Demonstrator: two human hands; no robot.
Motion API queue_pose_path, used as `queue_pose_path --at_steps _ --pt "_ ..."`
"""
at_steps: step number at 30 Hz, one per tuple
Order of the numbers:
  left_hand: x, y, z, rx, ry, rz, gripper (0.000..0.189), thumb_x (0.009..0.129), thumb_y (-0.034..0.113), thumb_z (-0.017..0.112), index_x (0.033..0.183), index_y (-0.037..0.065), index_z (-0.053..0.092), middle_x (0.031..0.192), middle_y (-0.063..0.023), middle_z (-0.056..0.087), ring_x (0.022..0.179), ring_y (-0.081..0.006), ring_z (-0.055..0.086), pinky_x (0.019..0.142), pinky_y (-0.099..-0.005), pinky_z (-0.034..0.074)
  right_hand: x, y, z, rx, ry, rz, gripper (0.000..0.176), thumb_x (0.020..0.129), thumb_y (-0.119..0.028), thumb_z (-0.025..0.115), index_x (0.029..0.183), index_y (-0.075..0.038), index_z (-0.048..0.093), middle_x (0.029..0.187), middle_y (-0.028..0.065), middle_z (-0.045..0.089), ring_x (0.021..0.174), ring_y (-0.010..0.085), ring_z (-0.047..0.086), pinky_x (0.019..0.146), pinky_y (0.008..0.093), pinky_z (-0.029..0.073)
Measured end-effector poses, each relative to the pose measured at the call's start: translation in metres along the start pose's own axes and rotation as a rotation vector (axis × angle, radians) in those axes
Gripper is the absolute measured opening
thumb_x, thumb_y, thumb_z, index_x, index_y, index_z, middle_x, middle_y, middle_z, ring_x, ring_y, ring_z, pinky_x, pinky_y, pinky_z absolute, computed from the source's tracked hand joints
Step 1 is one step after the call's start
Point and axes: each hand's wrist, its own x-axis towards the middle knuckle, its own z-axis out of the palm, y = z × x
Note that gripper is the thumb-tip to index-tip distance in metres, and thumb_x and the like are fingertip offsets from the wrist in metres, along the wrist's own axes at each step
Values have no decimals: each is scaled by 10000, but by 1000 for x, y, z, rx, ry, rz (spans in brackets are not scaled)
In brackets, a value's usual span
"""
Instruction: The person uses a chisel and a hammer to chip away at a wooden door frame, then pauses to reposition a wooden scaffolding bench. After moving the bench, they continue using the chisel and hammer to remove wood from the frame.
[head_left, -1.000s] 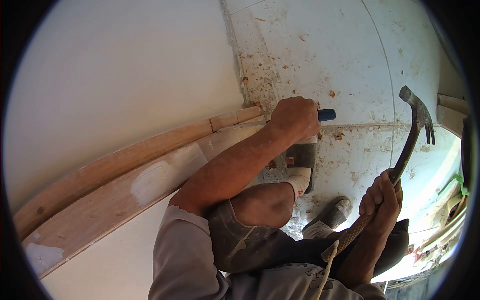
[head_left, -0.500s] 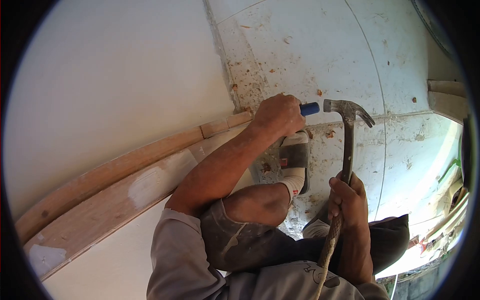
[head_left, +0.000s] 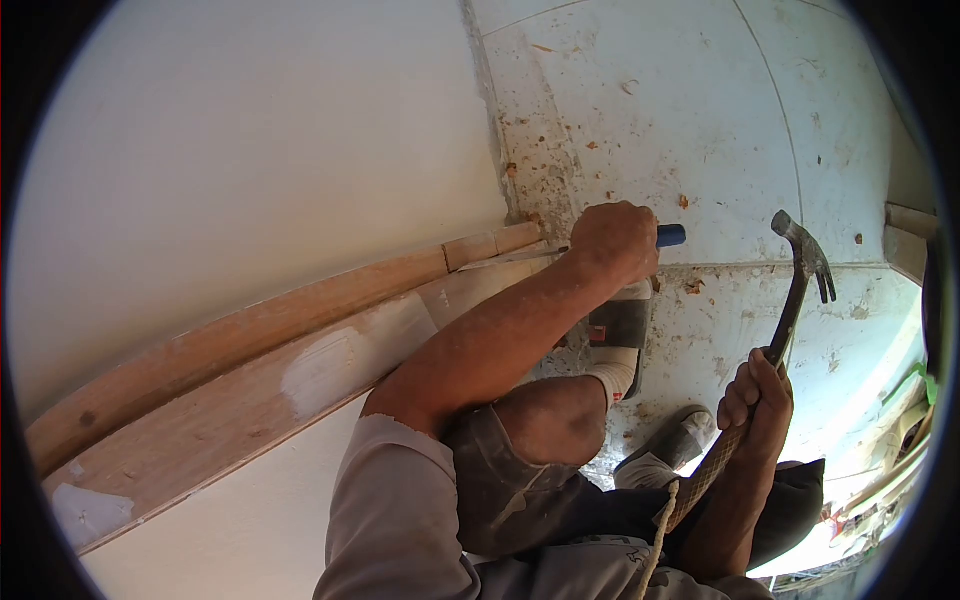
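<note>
My left hand [head_left: 614, 242] is closed around a chisel [head_left: 671, 236]; its blue handle end sticks out to the right of the fist. On the other side, the thin metal blade points left against the end of a wooden trim board [head_left: 340, 300] along the wall. In my right hand [head_left: 757, 405] is a claw hammer [head_left: 790, 300], gripped around its dark, worn handle. The hammer head is raised to the right, apart from the chisel handle. My left palm and most of the chisel's middle are hidden by the fingers.
A pale wall [head_left: 250, 150] rises behind the trim. Dirt and brown flakes [head_left: 545, 175] lie on the light floor [head_left: 690, 120]. My bent knee [head_left: 550, 420] and sandalled foot [head_left: 620, 330] are just below my left hand. Wooden pieces stand at the right edge.
The hammer has swung away from the chisel's handle end, to the right, and its head has tilted. My left hand has shifted a little right, and the chisel blade now shows.
</note>
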Motion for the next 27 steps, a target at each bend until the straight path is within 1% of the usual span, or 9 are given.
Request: queue_pose_path --at_steps 2,4,6,7,9,10,12,19,27 --pt "-10 6 -8 -26 -18 6 296 782 285 664 900 16 705 829 -190 695 813 -328 693 752 -409 553 0 1 4 -2 -13 5 119 918 -168 538 858 -76 491 548 -30 366 352 74 349 298 241 360" --pt "-16 9 -12 -183 92 102 293 772 305 676 875 32 710 797 -193 691 781 -334 691 744 -413 553 0 2 9 -19 -14 2 114 920 -166 533 866 -76 489 547 -30 364 350 75 349 299 242 360" --pt "-22 30 -28 -329 54 259 266 761 294 676 863 52 717 762 -193 685 750 -341 689 740 -420 551 2 3 11 -27 -26 5 111 921 -163 530 866 -77 489 546 -29 364 349 76 350 298 242 358" --pt "-22 44 -34 -305 12 341 252 749 269 672 870 53 723 752 -193 684 743 -341 688 740 -419 551 2 3 12 -34 -34 3 108 922 -161 528 865 -77 490 546 -29 364 349 77 351 298 242 355" --pt "-24 60 -41 -203 -83 391 247 744 244 665 887 52 726 738 -192 682 748 -335 691 738 -414 553 6 5 11 -45 -20 5 107 922 -159 527 864 -77 491 546 -29 364 349 77 350 297 243 352" --pt "-23 56 -38 -216 -87 393 247 744 244 665 887 52 726 738 -192 682 748 -335 691 738 -414 553 7 6 9 -50 -12 14 105 922 -158 525 864 -77 492 546 -28 364 349 77 349 296 244 349" --pt "-20 39 -35 -268 -33 240 261 751 249 661 906 49 726 758 -195 685 755 -332 693 740 -407 555 7 5 7 -42 -12 17 106 922 -155 524 859 -76 490 545 -28 363 348 78 348 296 243 347" --pt "-19 32 -23 -203 -91 191 269 764 245 651 941 55 720 799 -192 691 770 -336 693 736 -411 558 2 3 11 -50 2 27 130 912 -159 536 833 -73 480 545 -27 364 348 79 346 299 237 343" --pt "-15 20 -16 -179 -15 127 255 788 272 637 883 46 705 783 -189 687 766 -350 686 734 -429 553 -2 1 12 -38 -2 21 142 903 -165 551 827 -70 478 544 -24 369 343 82 344 299 235 344"
